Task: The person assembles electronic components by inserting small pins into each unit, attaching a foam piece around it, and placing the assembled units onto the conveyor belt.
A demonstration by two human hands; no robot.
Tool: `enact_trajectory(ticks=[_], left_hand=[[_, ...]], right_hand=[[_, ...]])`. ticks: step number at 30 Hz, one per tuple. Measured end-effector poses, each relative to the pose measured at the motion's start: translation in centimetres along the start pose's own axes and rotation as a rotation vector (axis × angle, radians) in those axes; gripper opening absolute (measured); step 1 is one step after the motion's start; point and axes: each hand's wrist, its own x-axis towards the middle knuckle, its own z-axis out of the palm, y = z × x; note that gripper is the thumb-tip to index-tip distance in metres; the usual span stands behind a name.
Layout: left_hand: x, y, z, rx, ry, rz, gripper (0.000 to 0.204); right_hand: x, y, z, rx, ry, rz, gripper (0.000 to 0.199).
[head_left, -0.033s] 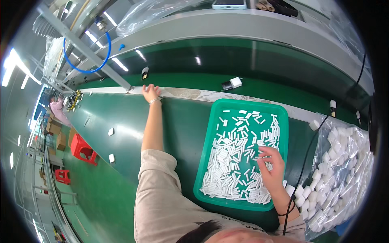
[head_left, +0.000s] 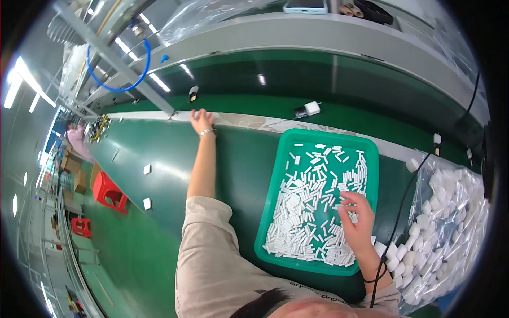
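My left hand [head_left: 202, 122] is stretched far forward to the pale strip [head_left: 241, 121] along the belt's near edge. Its fingers are apart and hold nothing that I can see. Just beyond it, on the green belt [head_left: 244, 102], lies a small black-and-white charger-like piece [head_left: 193, 94]. My right hand [head_left: 359, 217] hovers over the right side of a green tray [head_left: 268, 212], thumb and forefinger apart. Many small white rectangular pieces [head_left: 292, 204] lie loose in the tray, with some lined up in rows near my right fingers. Nothing shows between those fingers.
At right, a clear plastic bag [head_left: 442, 217] holds many white blocks, and a black cable [head_left: 401, 212] crosses before it. A white plug adapter [head_left: 312, 108] lies on the belt. Two white pieces rest on the left tabletop [head_left: 164, 153]. Red stools [head_left: 108, 191] stand on the floor.
The whole view has shifted slightly, so things appear a little further right. Both hands keep nearly the same place over the strip and the tray.
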Motion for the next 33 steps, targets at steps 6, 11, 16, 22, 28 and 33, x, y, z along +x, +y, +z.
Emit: enact_trajectory(ticks=[6, 11, 16, 22, 28, 33], left_hand=[[-10.4, 2.7, -1.1, 0.008, -0.204, -0.118, 0.039], [-15.5, 5.9, -3.7, -0.073, -0.378, -0.160, 0.028], [-18.2, 6.5, -4.2, -0.127, -0.387, -0.150, 0.022], [-19.7, 6.2, -4.7, -0.147, -0.397, -0.201, 0.023], [-18.8, 5.3, -4.6, -0.160, -0.441, -0.241, 0.024], [-18.5, 4.8, -4.5, -0.062, -0.474, -0.269, 0.029]], right_hand=[[-2.6, -3.4, -2.2, -0.378, -0.218, -0.117, 0.032], [-10.4, -5.2, -3.9, -0.663, -0.218, -0.098, 0.032], [-17.8, -4.4, -4.9, -0.918, 0.052, -0.086, 0.029], [-24.2, -2.2, -7.1, -1.330, 0.547, 0.130, 0.067], [-23.4, 2.5, -9.2, -1.316, 0.592, 0.458, 0.085], [-21.6, 0.3, -8.7, -1.260, 0.445, 0.513, 0.096]])
